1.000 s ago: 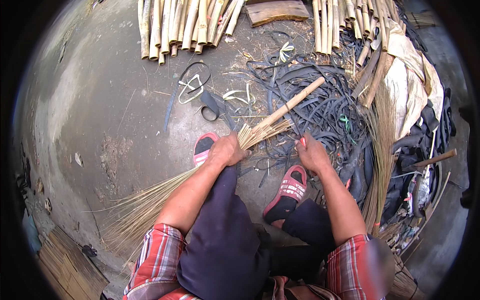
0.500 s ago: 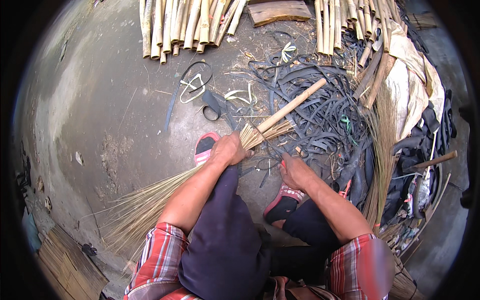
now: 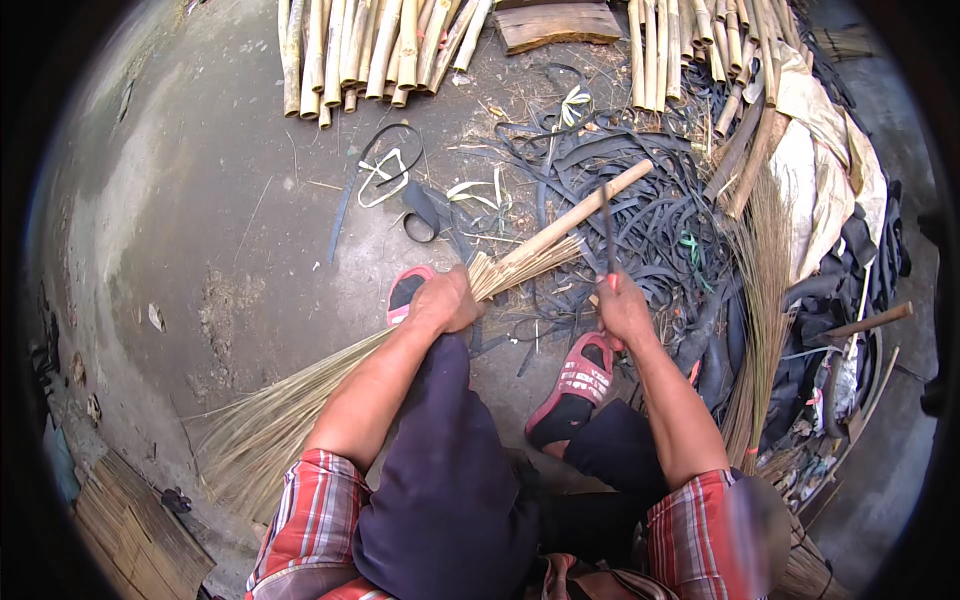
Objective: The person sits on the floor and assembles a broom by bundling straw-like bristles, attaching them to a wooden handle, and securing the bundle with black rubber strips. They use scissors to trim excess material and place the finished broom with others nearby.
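Observation:
My left hand [image 3: 447, 300] is closed around a bundle of thin straw stalks [image 3: 290, 420], whose loose brush end fans out to the lower left. Cut stalk ends [image 3: 535, 268] stick out past my fist. A smooth pale bamboo handle [image 3: 590, 208] runs out of the bundle toward the upper right. In my right hand [image 3: 624, 305] is a knife [image 3: 607, 235] with a red handle and a narrow dark blade, slightly blurred. The blade points away from me, just right of the stalk ends and apart from them. My fingers cover most of the knife's handle.
Dark rubber strips [image 3: 640, 230] lie tangled on the floor to the right. Bamboo poles [image 3: 375, 50] are stacked at the far side, near a wooden block [image 3: 557, 25]. A long grass bundle [image 3: 765, 300] and a pale sack [image 3: 825, 170] stand at right. My sandalled foot [image 3: 575, 385] is close by.
My right hand has moved right and slightly up, and the knife has swung from the stalk ends to point away from me. My left hand keeps its grip, shifted slightly left.

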Available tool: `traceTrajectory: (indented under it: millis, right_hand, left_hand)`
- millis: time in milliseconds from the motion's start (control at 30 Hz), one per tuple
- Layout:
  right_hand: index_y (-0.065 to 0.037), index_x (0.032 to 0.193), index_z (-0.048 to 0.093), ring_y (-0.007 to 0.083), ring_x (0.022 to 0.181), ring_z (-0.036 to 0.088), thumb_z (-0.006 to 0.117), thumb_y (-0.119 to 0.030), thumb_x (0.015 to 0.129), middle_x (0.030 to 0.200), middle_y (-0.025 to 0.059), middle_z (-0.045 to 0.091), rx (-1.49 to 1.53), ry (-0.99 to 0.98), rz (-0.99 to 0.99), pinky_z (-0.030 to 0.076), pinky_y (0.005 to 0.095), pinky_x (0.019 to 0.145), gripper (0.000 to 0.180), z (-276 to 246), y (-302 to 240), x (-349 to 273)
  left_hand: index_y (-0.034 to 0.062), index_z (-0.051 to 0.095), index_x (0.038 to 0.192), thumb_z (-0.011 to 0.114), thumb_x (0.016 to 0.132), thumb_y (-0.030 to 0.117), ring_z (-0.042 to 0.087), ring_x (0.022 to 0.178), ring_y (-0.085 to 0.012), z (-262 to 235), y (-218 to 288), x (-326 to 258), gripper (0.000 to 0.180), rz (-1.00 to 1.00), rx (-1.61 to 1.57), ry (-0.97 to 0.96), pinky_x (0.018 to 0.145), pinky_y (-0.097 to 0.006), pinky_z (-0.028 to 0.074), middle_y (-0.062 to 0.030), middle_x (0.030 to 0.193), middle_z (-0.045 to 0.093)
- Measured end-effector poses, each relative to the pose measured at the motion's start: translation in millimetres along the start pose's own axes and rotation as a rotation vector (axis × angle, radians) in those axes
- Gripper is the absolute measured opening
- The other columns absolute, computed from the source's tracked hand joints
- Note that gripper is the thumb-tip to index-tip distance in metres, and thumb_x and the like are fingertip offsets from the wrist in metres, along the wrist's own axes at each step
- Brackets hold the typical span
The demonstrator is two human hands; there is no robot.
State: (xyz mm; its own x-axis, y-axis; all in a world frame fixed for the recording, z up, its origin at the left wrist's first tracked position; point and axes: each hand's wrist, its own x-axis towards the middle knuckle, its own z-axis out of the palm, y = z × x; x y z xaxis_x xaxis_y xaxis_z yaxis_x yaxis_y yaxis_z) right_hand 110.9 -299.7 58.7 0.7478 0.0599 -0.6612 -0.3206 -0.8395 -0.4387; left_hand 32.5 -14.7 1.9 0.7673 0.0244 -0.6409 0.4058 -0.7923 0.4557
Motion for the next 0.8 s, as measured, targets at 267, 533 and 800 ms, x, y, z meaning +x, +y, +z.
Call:
traceTrajectory:
  millis: [267, 533, 800]
  right_hand:
    - [0.001, 0.125, 0.056, 0.0539, 0.102, 0.068, 0.055, -0.029, 0.106, 0.101, 0.0346, 0.071, -0.248, -0.069, -0.164, 0.052, 0.0581, 0.089, 0.036, -17, 3, -11]
    - [0.003, 0.117, 0.056, 0.0563, 0.102, 0.066, 0.054, -0.028, 0.105, 0.102, 0.0369, 0.07, -0.317, -0.163, -0.247, 0.051, 0.0603, 0.09, 0.034, 19, -5, -32]
    - [0.003, 0.119, 0.058, 0.0552, 0.103, 0.067, 0.057, -0.028, 0.105, 0.103, 0.037, 0.07, -0.327, -0.158, -0.323, 0.052, 0.0584, 0.089, 0.035, 19, -11, -22]
  left_hand:
    - [-0.0061, 0.067, 0.12, 0.082, 0.077, 0.033, 0.072, 0.107, -0.0438, 10, 0, 8, 0.061, 0.033, -0.13, -0.073, 0.095, -0.049, 0.056, -0.0325, 0.108, 0.073]
    - [-0.0094, 0.065, 0.122, 0.084, 0.077, 0.037, 0.072, 0.108, -0.0456, -2, 11, 11, 0.067, -0.004, -0.101, -0.098, 0.096, -0.05, 0.056, -0.0318, 0.11, 0.074]
    - [-0.0094, 0.062, 0.118, 0.079, 0.083, 0.033, 0.073, 0.106, -0.0463, 3, 16, -9, 0.058, -0.059, -0.012, 0.094, 0.094, -0.051, 0.057, -0.0334, 0.106, 0.073]
